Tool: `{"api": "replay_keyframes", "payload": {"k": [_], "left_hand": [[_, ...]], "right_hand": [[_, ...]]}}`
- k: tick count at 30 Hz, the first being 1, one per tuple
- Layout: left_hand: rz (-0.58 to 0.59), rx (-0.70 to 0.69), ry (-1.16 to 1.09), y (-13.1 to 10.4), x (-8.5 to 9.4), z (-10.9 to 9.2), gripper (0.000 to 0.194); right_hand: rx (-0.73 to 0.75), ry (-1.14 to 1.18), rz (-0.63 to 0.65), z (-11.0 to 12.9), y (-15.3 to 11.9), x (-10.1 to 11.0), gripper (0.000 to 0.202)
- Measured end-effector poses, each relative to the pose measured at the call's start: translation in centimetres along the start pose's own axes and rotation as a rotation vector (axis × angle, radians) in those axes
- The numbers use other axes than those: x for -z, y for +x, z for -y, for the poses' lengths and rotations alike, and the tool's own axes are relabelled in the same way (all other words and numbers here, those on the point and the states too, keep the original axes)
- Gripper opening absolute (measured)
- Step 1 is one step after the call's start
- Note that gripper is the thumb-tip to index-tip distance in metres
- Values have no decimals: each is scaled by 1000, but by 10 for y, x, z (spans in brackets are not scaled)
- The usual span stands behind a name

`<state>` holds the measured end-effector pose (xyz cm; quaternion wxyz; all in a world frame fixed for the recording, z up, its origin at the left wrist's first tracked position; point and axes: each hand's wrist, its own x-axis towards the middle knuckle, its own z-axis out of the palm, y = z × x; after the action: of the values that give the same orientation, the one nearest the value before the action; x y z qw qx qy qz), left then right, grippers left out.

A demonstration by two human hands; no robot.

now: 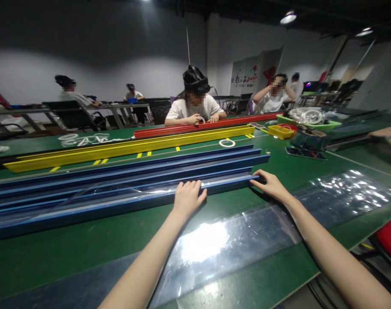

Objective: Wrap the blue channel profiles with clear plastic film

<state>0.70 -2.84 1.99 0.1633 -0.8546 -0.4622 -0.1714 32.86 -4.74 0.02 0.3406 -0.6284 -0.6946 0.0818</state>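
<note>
Nearest blue channel (pixel 118 212) runs lengthwise from the left edge of the frame to just right of centre, lying on the green table (pixel 53 249). Left hand (pixel 188 198), centre: fingers bent over the top edge of the channel's near wall, thumb spread to the right; cannot tell whether it grips or only rests. Right hand (pixel 270 185), right of centre: thumb and fingertips closed on the channel's right-hand end. Clear, glossy film shows along the channel, left of the left hand. Further blue channels (pixel 195 166) lie parallel just behind. A large clear sheet (pixel 243 240) lies flat from lower left to right, passing beneath both forearms; strong glare near its middle. Beyond the blue pieces: yellow rails (pixel 118 148), a white ring (pixel 227 146) and, upper centre, a red rail (pixel 234 122) with a seated person (pixel 198 107) at it, both hands upon it. Upper right: yellow basket (pixel 279 132), green tray (pixel 332 124) and a dark flat device (pixel 305 153). Another person's hand (pixel 385 132) enters at the right edge.
</note>
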Motion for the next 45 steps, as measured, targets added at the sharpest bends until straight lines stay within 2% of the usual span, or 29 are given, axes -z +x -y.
{"api": "replay_keyframes", "payload": {"k": [11,28,45], "left_hand": [[17,52,-41,0,1,-1,30],[237,248,-165,8,18,4,45],[339,277,-94,11,25,7,60]], "right_hand": [[-9,-68,18,3,1,1,26],[-44,-63,17,3,2,0,25],[-33,-80,13,1,3,-1,25]]}}
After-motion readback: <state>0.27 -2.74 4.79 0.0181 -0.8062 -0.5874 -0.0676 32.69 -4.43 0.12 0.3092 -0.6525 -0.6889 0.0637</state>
